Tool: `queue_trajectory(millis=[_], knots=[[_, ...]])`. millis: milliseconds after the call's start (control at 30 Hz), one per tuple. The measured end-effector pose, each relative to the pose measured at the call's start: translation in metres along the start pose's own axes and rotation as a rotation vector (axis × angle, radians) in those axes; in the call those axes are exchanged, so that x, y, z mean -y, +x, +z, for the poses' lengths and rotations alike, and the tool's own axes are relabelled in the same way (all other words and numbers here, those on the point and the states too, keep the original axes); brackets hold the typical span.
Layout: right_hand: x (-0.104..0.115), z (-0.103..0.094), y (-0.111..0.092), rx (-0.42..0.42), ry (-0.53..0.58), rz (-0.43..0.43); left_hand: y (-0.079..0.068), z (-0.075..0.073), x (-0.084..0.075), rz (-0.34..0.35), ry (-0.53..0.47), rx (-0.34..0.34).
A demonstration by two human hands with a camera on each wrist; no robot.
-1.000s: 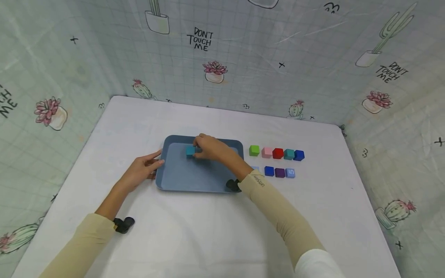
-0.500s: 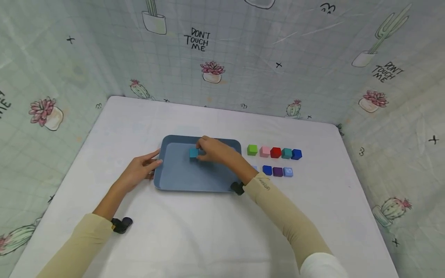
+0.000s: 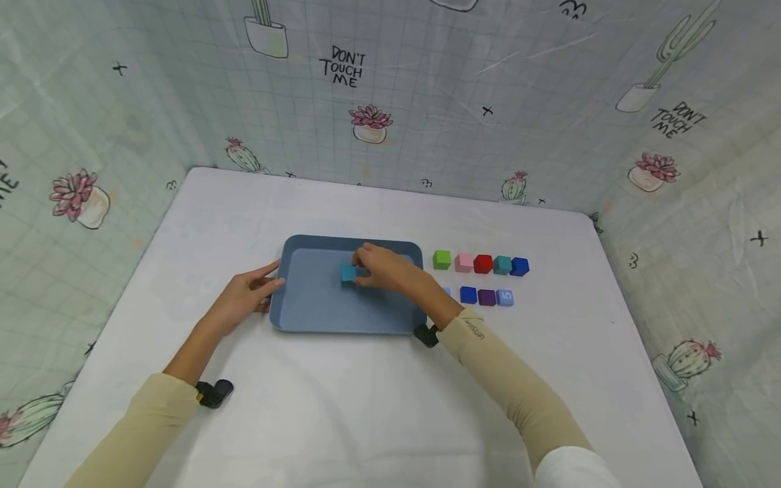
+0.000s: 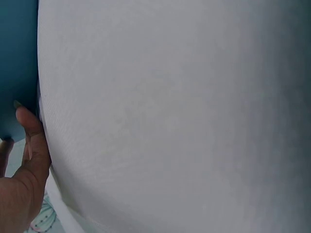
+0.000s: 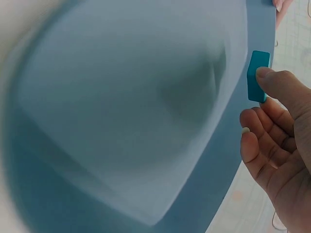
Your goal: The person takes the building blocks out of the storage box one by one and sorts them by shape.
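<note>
A small teal cube (image 3: 348, 274) is pinched between the thumb and fingers of my right hand (image 3: 386, 270), over the middle of a blue-grey rectangular tray (image 3: 311, 324). In the right wrist view, the thumb presses on one side of the teal cube (image 5: 258, 76), while the other fingers curl loosely below it. Whether the cube touches the tray bottom, I cannot tell. My left hand (image 3: 241, 301) rests at the tray's left edge, thumb and fingers spread along it. The left wrist view catches the left thumb against the tray wall (image 4: 18, 58).
Right of the tray runs a back row of cubes: green (image 3: 442, 259), pink (image 3: 464, 263), red (image 3: 483, 263), teal (image 3: 502, 264) and blue (image 3: 519, 266). A front row has blue (image 3: 468, 295), purple (image 3: 487, 297) and light-blue (image 3: 504, 297) cubes, plus one mostly hidden by my right wrist.
My right hand has moved slightly right and toward me over the tray, carrying the teal cube. My left hand stays at the tray's left edge.
</note>
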State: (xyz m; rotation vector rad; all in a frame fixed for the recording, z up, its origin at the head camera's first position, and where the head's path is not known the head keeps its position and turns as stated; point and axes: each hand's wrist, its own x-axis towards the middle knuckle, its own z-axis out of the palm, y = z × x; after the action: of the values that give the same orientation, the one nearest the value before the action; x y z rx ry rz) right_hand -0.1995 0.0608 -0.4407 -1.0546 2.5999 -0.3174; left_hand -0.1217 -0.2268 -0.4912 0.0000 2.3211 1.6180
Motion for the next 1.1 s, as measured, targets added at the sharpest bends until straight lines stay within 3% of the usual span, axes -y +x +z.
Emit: queue_trajectory(millis=[233, 833, 1100], knots=[[-0.006, -0.001, -0.012, -0.010, 0.060, 0.059, -0.001, 0.001, 0.000, 0.002, 0.003, -0.001], [-0.025, -0.001, -0.041, -0.071, 0.093, 0.098, 0.000, 0.002, 0.006, -0.002, -0.011, 0.007], [-0.034, -0.004, -0.063, -0.084, 0.151, 0.110, -0.001, 0.003, 0.003, -0.004, 0.006, 0.001]])
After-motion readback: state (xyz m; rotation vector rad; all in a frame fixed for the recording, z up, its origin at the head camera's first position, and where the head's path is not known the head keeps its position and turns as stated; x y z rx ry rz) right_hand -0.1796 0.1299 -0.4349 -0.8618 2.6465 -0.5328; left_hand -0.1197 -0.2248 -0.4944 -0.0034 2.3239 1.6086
